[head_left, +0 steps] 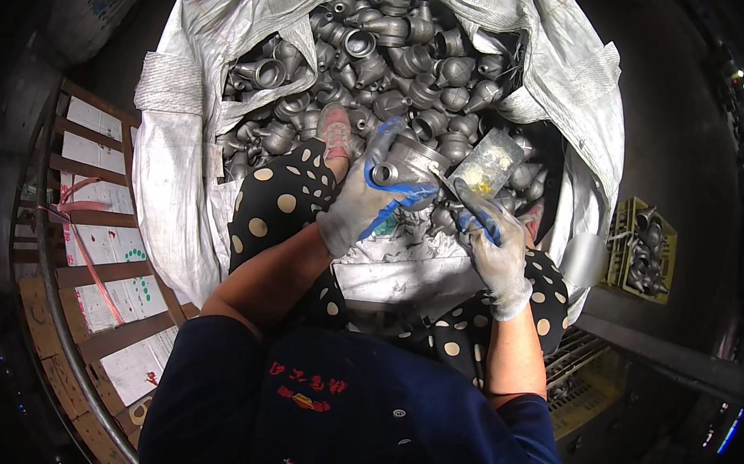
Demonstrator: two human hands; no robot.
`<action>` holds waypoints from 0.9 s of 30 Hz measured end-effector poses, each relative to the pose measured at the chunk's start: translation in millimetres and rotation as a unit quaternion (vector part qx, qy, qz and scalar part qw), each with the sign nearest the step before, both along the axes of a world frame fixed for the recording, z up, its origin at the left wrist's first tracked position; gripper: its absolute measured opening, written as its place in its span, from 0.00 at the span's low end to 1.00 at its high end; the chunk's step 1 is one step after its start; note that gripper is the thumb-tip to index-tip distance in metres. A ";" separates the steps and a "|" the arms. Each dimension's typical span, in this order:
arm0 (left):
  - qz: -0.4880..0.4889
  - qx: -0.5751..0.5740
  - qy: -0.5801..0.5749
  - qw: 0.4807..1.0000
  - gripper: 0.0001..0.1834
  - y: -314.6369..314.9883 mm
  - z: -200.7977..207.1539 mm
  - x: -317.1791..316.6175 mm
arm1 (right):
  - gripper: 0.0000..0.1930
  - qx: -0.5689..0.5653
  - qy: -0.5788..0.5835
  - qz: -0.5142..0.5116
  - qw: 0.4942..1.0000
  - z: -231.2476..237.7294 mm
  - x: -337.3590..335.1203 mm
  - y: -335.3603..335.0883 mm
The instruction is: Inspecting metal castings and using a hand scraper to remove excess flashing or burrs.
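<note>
My left hand (358, 203), in a grey glove with blue patches, grips a grey cast metal fitting (411, 164) with a wide rim and a small round side opening. On the right, my gloved right hand (494, 240) has its fingers bent close to the fitting's rim. What it holds, if anything, I cannot make out; a thin pale edge shows near its fingertips. Just beyond those fingers is a flat grey metal plate (491, 161) with whitish and yellow stains. Whether the right hand touches the plate is unclear.
A large white woven sack (173, 175) surrounds a heap of similar castings (395, 31). My pink shoe (336, 130) is among them. Slatted racking with white sheets (113, 227) stands left. A yellow crate (665, 261) of castings is at right, another crate (589, 402) lower right.
</note>
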State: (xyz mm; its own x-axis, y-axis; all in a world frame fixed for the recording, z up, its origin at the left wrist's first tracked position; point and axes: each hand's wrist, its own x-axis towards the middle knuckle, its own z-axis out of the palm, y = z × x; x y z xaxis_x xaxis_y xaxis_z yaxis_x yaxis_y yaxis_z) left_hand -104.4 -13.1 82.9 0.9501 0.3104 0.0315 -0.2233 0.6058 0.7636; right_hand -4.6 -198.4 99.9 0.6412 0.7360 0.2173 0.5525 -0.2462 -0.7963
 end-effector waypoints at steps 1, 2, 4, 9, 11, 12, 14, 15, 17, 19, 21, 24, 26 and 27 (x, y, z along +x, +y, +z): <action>-0.002 0.012 -0.006 1.000 0.43 -0.8 0.3 -0.7 | 0.16 0.000 0.000 0.000 1.000 0.0 0.6 -0.1; -0.002 0.012 -0.006 1.000 0.43 -0.5 -0.5 -0.5 | 0.16 0.012 0.009 -0.003 1.000 -0.1 1.6 0.0; -0.015 -0.009 -0.015 1.000 0.43 0.4 -2.2 0.3 | 0.15 0.024 0.018 -0.007 1.000 0.2 2.8 -0.9; -0.024 0.023 0.016 0.999 0.42 2.1 5.5 -1.4 | 0.15 0.034 0.041 -0.011 0.999 -8.2 4.7 -4.9; -0.027 0.028 0.026 0.999 0.41 2.5 6.3 -2.1 | 0.15 0.033 0.040 -0.006 0.999 -6.1 4.5 -3.7; -0.027 0.033 0.024 0.999 0.41 2.5 5.9 -2.2 | 0.15 0.032 0.038 -0.001 0.999 -5.1 4.5 -3.6; -0.027 0.038 0.022 0.999 0.41 1.6 4.0 -2.0 | 0.15 0.030 0.041 0.002 0.999 -4.7 5.0 -3.8; -0.004 0.083 0.002 0.997 0.42 0.5 2.6 -1.7 | 0.15 0.030 0.043 0.005 0.999 -4.7 5.2 -3.6; 0.020 0.128 -0.017 0.991 0.42 -0.2 2.8 -1.3 | 0.15 0.035 0.053 0.005 0.998 -7.5 5.2 -3.9; -0.007 0.068 0.021 0.997 0.42 0.0 6.3 -0.8 | 0.15 0.040 0.062 0.004 0.997 -8.9 5.8 -4.4; -0.008 0.039 0.031 0.999 0.43 1.4 5.3 -0.2 | 0.14 0.035 0.045 0.016 0.998 -9.0 6.7 -4.8; -0.001 0.190 -0.012 0.982 0.44 10.1 -6.1 1.7 | 0.14 0.054 0.105 0.008 0.993 -13.8 6.6 -6.4; 0.007 0.364 -0.063 0.929 0.43 11.5 -13.2 0.3 | 0.14 0.046 0.113 0.005 0.992 -15.4 7.1 -6.5; -0.016 0.199 -0.032 0.979 0.41 7.2 -6.3 -1.7 | 0.14 0.040 0.122 0.002 0.992 -16.0 7.3 -6.8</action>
